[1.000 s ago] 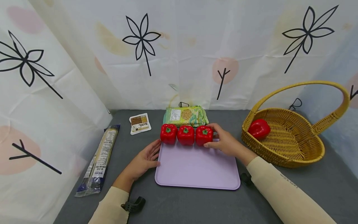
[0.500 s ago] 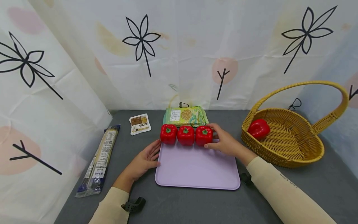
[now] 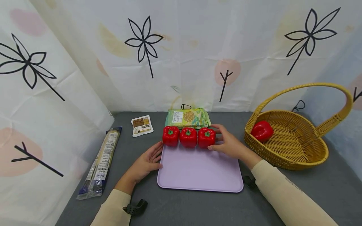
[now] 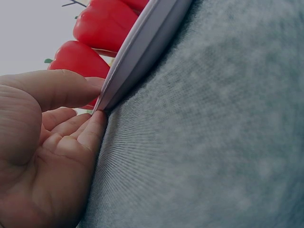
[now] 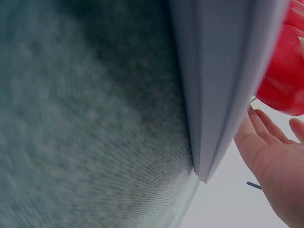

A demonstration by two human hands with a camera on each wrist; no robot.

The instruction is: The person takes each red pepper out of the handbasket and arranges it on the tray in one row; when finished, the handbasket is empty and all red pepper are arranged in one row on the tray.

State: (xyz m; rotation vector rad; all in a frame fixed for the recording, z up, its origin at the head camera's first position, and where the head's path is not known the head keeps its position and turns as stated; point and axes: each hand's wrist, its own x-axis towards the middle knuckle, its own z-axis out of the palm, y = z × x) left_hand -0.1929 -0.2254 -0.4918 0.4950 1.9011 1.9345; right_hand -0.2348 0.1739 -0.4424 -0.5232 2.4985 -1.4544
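Note:
Three red bell peppers stand in a row along the far edge of the lilac tray [image 3: 200,175] in the head view: a left pepper [image 3: 171,137], a middle pepper [image 3: 188,137] and a right pepper [image 3: 206,138]. My left hand [image 3: 144,163] touches the tray's left rim near its far corner, with the thumb on the rim and the fingers beside the edge. My right hand [image 3: 227,142] lies around the right side of the right pepper, its thumb in front and forefinger behind. In the right wrist view its fingers look fairly straight.
A yellow wicker basket [image 3: 294,158] with another red bell pepper [image 3: 262,131] in it stands at the right. Behind the row lies a green packet [image 3: 188,117]. A small white-and-brown packet [image 3: 142,126] and a long plastic-wrapped packet [image 3: 101,163] lie at the left.
Both hands, the peppers and the tray keep their places. Only the head view shifts very slightly.

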